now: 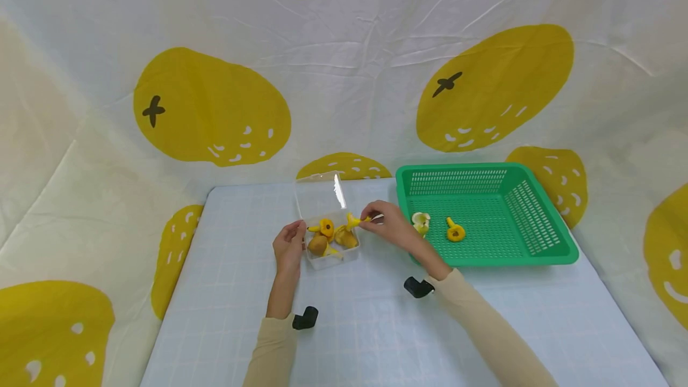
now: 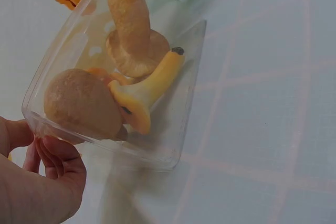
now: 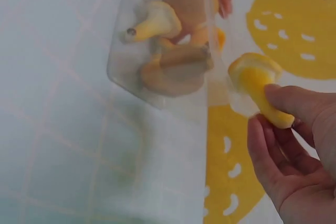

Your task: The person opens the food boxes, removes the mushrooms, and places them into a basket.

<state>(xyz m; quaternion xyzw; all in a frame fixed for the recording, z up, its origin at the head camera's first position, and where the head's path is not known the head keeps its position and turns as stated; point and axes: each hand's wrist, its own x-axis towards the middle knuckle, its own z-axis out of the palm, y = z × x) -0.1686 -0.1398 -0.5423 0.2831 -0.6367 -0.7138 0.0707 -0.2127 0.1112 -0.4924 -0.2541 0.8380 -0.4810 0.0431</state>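
A clear plastic box (image 1: 322, 263) stands on the table with its hinged lid (image 1: 318, 196) raised at the back. Several mushrooms lie inside, among them a round brown-capped one (image 2: 81, 103) and a yellow one with a dark stem tip (image 2: 149, 87). With thumb and fingers, my left hand (image 1: 289, 246) pinches the box's left edge. My right hand (image 1: 391, 224) holds a yellow mushroom (image 3: 257, 85) by its stem, between thumb and fingers. That mushroom is at the right rear of the box, its cap pointing toward the box; the head view does not show whether they touch.
To the right stands a green perforated basket (image 1: 489, 261). In it lie a yellow mushroom (image 1: 455, 232) and a pale green-and-white piece (image 1: 421, 223), partly behind my right wrist. A pale checked cloth (image 1: 355, 327) covers the table, and a fruit-print curtain (image 1: 344, 94) hangs behind it.
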